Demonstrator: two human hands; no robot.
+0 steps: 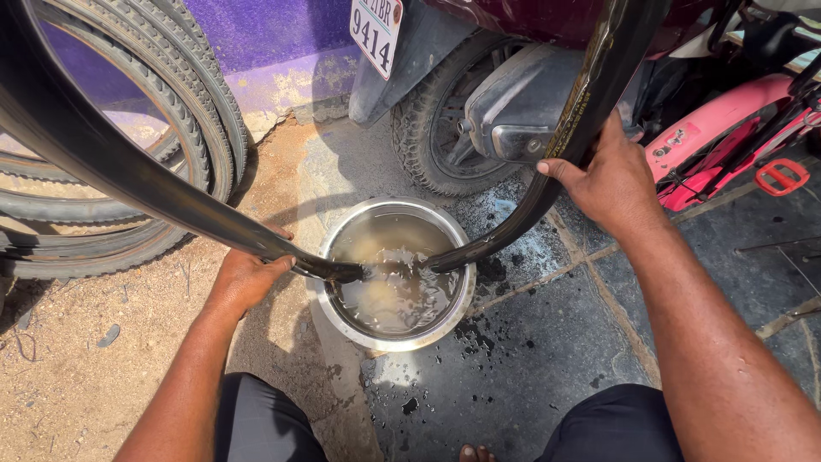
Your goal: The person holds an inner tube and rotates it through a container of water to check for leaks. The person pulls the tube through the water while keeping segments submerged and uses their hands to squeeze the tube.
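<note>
A black rubber inner tube [128,175] loops from the upper left down into a steel bowl [432,335] of murky water and rises again to the upper right. My left hand [248,275] grips the tube just left of the bowl's rim. Higher up, to the right of the bowl, my right hand [609,178] grips the tube's other side. The lowest stretch of the tube is under the water.
Several bicycle tyres [201,111] lean against a purple wall at left. A motor scooter's rear wheel [432,137] and exhaust stand behind the bowl. A pink bicycle [727,128] is at right. Wet stone paving lies around the bowl, sandy ground at left.
</note>
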